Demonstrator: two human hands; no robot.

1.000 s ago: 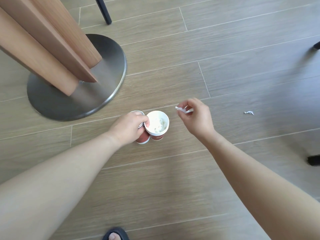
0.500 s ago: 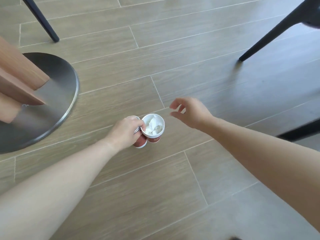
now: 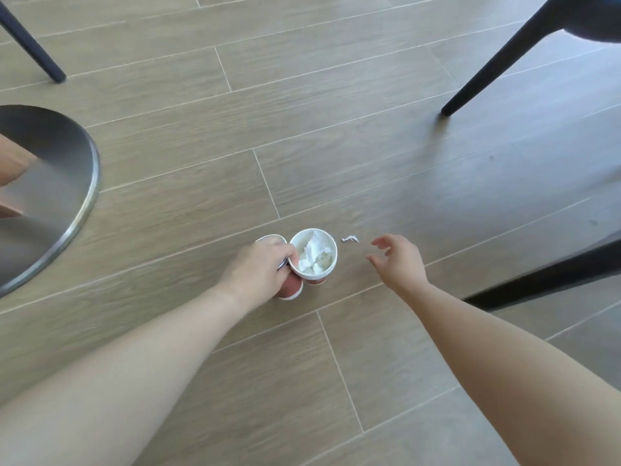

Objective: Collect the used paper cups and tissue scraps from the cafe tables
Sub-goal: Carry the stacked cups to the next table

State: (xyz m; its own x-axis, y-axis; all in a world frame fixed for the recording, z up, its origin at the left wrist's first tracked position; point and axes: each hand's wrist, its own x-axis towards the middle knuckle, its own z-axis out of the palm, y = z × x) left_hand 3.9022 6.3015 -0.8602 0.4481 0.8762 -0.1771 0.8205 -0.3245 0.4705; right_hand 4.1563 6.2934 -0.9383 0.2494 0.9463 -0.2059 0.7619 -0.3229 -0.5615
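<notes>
The tissue scrap [image 3: 350,239] lay on the floor [image 3: 369,146] just beside the right hand [image 3: 398,262], whose fingers [image 3: 383,242] were spread and empty. It was likely weightless, limp and easily torn (a fingertip pinch at its middle should do). The left hand [image 3: 258,269] pinched two paper cups [image 3: 314,260] together at their rims. A chair leg [image 3: 497,58] and the table base [image 3: 43,196] stood well apart from it, and nothing blocked the reach.

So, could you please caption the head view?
Left hand grips two paper cups; open right hand reaches for a tissue scrap on the floor.
</notes>
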